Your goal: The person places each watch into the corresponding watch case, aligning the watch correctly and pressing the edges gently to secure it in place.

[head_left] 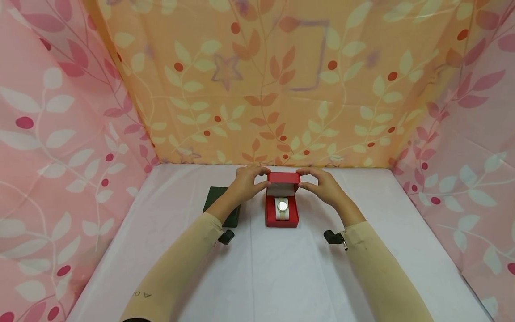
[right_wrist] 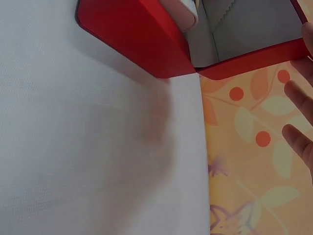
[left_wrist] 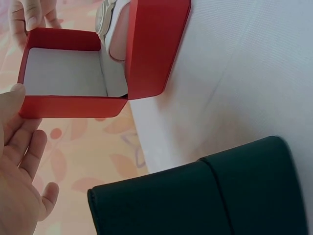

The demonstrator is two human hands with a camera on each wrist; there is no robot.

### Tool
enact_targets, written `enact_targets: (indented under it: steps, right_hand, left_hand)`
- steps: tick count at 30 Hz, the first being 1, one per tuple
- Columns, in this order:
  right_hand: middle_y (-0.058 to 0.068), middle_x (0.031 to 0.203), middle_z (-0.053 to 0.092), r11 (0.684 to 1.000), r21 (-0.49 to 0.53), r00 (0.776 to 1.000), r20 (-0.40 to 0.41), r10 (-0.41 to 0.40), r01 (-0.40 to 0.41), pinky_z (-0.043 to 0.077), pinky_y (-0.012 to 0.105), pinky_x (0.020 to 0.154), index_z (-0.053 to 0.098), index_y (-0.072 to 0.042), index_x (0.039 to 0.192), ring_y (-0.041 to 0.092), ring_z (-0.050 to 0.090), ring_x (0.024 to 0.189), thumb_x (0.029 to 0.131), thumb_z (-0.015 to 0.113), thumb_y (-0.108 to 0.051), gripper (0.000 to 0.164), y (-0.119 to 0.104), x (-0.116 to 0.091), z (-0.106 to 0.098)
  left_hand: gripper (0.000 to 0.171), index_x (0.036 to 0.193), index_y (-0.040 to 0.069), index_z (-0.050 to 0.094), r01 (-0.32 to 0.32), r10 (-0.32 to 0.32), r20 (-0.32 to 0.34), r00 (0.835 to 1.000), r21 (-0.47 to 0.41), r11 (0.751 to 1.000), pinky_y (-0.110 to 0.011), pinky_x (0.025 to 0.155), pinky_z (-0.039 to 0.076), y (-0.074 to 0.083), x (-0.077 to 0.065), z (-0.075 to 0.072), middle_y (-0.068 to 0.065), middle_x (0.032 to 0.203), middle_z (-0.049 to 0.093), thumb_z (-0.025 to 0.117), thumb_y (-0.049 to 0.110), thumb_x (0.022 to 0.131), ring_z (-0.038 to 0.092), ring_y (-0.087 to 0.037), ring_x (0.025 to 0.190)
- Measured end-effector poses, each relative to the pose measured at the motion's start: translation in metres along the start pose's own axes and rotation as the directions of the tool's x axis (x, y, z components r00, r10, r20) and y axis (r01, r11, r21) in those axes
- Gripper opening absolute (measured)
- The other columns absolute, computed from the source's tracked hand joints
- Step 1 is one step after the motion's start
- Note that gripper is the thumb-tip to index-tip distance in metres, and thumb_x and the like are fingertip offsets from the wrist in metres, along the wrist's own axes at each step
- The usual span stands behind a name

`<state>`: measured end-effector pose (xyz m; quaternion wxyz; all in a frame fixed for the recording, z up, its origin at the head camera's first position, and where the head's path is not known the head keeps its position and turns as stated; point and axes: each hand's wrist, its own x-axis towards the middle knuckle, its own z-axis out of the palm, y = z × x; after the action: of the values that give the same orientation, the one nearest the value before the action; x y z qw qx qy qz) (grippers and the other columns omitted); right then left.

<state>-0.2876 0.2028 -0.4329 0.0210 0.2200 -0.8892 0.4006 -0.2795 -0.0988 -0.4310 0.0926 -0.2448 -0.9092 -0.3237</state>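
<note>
A red watch box (head_left: 282, 224) stands on the white-covered table with its lid (head_left: 283, 177) raised. Inside it, a pale-strapped wristwatch (head_left: 283, 206) is wrapped round a white cushion. My left hand (head_left: 246, 182) pinches the lid's left corner; in the left wrist view its thumb lies on the rim of the lid (left_wrist: 73, 107) and its other fingers are behind. At the opposite corner, my right hand (head_left: 323, 187) grips the lid between thumb and forefinger. Its remaining fingers (right_wrist: 301, 100) spread apart in the right wrist view, where the wristwatch is mostly cut off.
A dark green case (head_left: 217, 193) lies left of the red box, partly hidden under my left forearm. Behind the table (head_left: 281, 277) hangs an orange leaf-patterned cloth (head_left: 261, 89). Pink patterned cloths flank both sides. Each wrist wears a small black camera.
</note>
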Motion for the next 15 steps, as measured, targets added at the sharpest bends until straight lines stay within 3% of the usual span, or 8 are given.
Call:
enact_targets:
  steps: [15]
  right_hand:
    - [0.0, 0.132, 0.067, 0.998, 0.001, 0.997, -0.037, -0.07, 0.07, 0.038, 0.055, 0.114, 0.068, -0.021, 0.132, 0.024, 0.055, 0.132, 0.09, 0.081, -0.026, 0.044, -0.0008, -0.007, 0.0018]
  left_hand:
    - [0.04, 0.131, 0.017, 0.068, -0.015, 0.015, -0.007, 1.0, -0.001, 1.0, -0.051, 0.112, 0.027, 0.0025, -0.0069, -0.0002, -0.001, 0.123, 0.07, 0.075, 0.032, 0.095, 0.058, -0.017, 0.12]
